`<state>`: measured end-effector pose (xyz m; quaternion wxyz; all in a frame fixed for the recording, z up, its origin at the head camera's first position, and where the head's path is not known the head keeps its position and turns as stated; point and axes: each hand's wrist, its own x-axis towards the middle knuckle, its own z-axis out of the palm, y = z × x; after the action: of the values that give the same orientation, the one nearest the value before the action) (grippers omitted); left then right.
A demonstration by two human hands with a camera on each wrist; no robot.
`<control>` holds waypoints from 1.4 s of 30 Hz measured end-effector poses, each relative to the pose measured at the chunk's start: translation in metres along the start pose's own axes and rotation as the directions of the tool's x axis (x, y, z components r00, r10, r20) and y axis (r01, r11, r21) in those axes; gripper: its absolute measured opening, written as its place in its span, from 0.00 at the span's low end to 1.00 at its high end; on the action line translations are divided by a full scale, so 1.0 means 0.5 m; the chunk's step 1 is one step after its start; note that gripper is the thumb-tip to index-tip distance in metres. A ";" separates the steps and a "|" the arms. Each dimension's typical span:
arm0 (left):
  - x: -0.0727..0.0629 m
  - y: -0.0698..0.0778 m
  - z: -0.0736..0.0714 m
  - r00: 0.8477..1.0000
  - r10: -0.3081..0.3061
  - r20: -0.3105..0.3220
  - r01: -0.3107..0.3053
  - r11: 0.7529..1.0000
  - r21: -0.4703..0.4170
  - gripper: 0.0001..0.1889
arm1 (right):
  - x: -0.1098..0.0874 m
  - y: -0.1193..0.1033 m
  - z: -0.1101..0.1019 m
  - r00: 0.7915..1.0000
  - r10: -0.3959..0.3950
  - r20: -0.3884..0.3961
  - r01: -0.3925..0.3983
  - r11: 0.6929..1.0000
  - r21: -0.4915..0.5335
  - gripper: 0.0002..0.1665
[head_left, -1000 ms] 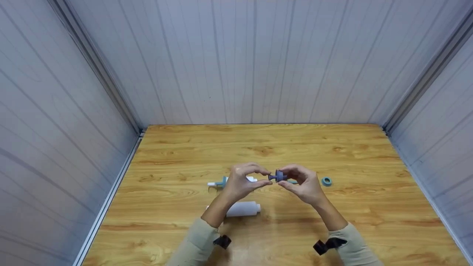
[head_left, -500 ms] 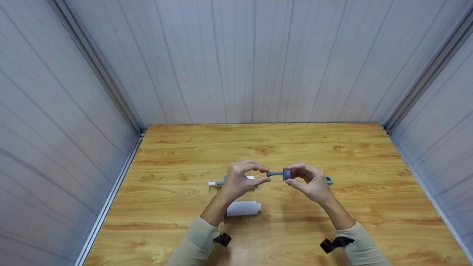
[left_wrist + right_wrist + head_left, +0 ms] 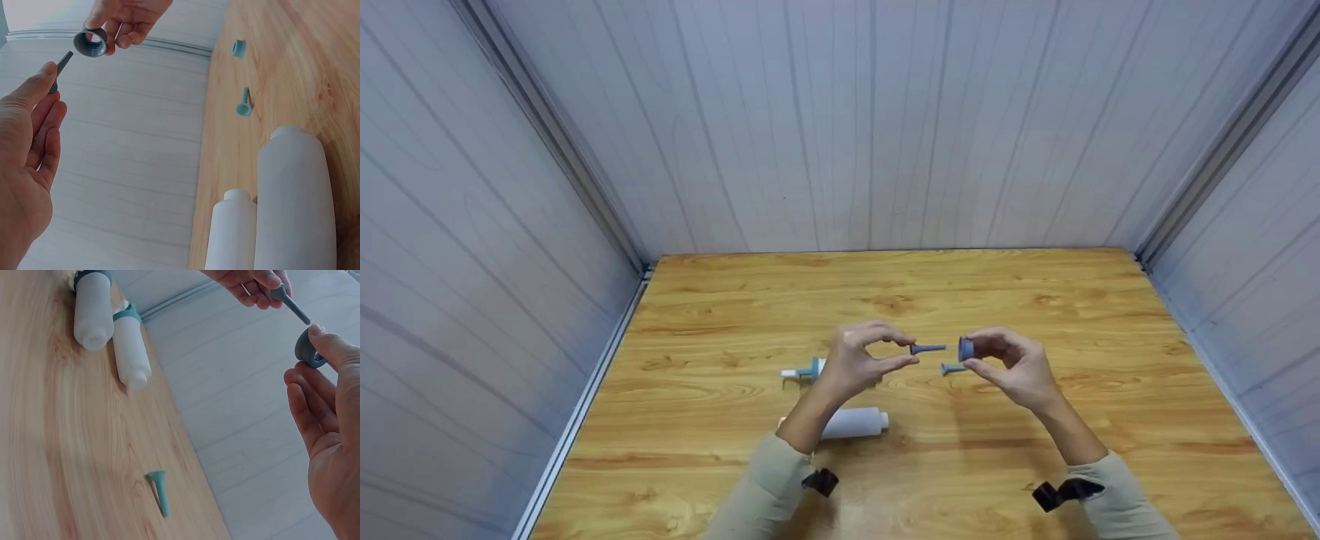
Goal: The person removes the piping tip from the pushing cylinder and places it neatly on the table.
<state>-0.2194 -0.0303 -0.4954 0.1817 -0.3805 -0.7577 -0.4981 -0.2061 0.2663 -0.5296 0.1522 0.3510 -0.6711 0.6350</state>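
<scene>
My left hand [image 3: 859,364] pinches the flared end of a small blue-grey nozzle [image 3: 931,348] between thumb and index finger. Its thin stem points right. In my right hand [image 3: 1021,375], a matching ring cap [image 3: 966,349] is held by its edge, its opening towards the nozzle. A short gap separates the two parts, and both are above the table. Threads show inside the ring cap in the left wrist view. Below the right hand, a teal nozzle [image 3: 951,368] lies on the table, partly covered by the fingers.
A teal ring cap [image 3: 239,49] lies beyond the teal nozzle. Two white bottles lie on their sides: a larger one [image 3: 295,197] nearer the person and a smaller one [image 3: 233,233] with a teal fitting [image 3: 129,311]. Pale panel walls [image 3: 840,150] enclose the wooden table [image 3: 900,281].
The ring cap was around the nozzle's stem one second ago. My right hand has drawn it off to the right, and the two parts are now apart. The left hand has shifted slightly right.
</scene>
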 end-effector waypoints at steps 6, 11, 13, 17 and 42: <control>0.004 0.002 0.005 1.000 -0.005 0.007 0.005 1.000 -0.012 0.10 | -0.017 0.001 -0.028 1.000 -0.008 -0.007 0.008 1.000 -0.016 0.22; 0.012 0.006 0.013 1.000 -0.013 0.024 0.013 0.999 -0.033 0.10 | -0.034 0.001 -0.054 1.000 -0.004 -0.020 0.004 0.999 -0.034 0.23; 0.016 0.009 0.016 1.000 -0.011 0.028 0.012 0.999 -0.041 0.10 | -0.040 0.000 -0.067 1.000 0.003 -0.023 -0.004 0.999 -0.048 0.23; 0.022 0.013 0.025 0.999 -0.001 0.037 0.002 0.999 -0.052 0.10 | -0.051 -0.008 -0.093 1.000 0.020 -0.024 -0.022 0.996 -0.090 0.22; 0.029 0.031 0.091 0.988 -0.091 0.123 0.101 0.992 -0.081 0.10 | -0.102 -0.022 -0.173 0.994 0.097 -0.046 -0.104 0.972 -0.209 0.23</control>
<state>-0.2123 0.0195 -0.4963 0.0953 -0.3800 -0.7624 -0.5151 -0.1835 0.3640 -0.5418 0.1683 0.2870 -0.7489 0.5731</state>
